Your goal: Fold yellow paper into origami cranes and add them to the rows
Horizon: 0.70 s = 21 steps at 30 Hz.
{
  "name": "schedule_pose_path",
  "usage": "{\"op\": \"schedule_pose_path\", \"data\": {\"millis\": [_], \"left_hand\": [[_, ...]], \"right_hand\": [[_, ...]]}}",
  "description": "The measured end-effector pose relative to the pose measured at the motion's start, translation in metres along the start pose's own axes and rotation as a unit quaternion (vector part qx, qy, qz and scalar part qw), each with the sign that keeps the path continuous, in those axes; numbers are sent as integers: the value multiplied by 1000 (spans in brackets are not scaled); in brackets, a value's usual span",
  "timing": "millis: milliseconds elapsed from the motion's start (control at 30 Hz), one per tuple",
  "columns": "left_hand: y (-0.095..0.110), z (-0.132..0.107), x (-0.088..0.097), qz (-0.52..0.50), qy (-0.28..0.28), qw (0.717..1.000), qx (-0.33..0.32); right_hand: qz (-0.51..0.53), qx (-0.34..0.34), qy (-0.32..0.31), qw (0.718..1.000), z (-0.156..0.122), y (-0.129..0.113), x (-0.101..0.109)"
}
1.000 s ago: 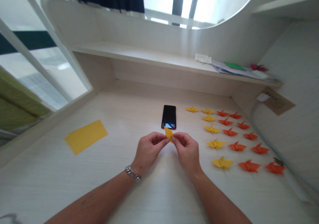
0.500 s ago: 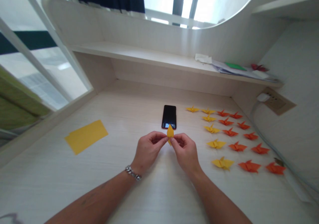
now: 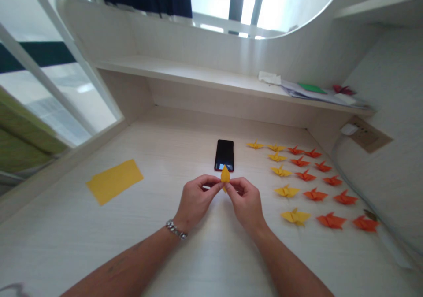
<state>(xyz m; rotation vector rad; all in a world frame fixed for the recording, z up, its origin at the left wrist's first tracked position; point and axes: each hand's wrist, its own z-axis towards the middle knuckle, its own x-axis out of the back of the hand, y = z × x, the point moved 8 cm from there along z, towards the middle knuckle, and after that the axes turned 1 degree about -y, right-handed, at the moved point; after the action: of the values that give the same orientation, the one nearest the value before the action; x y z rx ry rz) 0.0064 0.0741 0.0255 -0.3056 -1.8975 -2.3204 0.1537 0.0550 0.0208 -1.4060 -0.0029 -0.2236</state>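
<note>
A small piece of folded yellow paper [image 3: 225,174] is pinched between both hands, its pointed tip facing away from me. My left hand [image 3: 197,198], with a chain bracelet on its wrist, is closed on the paper's left side. On the right side, my right hand [image 3: 246,200] grips it with thumb and fingers. The fingertips hide part of the lower folds. Just beyond the paper lies a black phone [image 3: 224,154]. Yellow paper cranes [image 3: 287,191] and orange paper cranes [image 3: 315,194] stand in rows to the right of my right hand.
Flat yellow paper sheets [image 3: 115,181] lie on the desk at left. A low shelf [image 3: 198,73] runs along the back, with papers [image 3: 310,93] at its right end. A grey cable [image 3: 355,184] drops from the wall socket [image 3: 368,134] along the right side.
Almost nothing differs. Both hands keep their grip, and the folded paper has shifted only very slightly.
</note>
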Motion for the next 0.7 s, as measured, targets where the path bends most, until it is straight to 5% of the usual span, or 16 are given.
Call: {"op": "schedule_pose_path", "data": {"millis": [300, 700], "left_hand": [[10, -3, -1, 51, 8, 997, -49], [18, -5, -3, 104, 0, 990, -97]], "right_hand": [[-108, 57, 57, 991, -1, -13, 10], [-66, 47, 31, 996, -3, -14, 5]]}}
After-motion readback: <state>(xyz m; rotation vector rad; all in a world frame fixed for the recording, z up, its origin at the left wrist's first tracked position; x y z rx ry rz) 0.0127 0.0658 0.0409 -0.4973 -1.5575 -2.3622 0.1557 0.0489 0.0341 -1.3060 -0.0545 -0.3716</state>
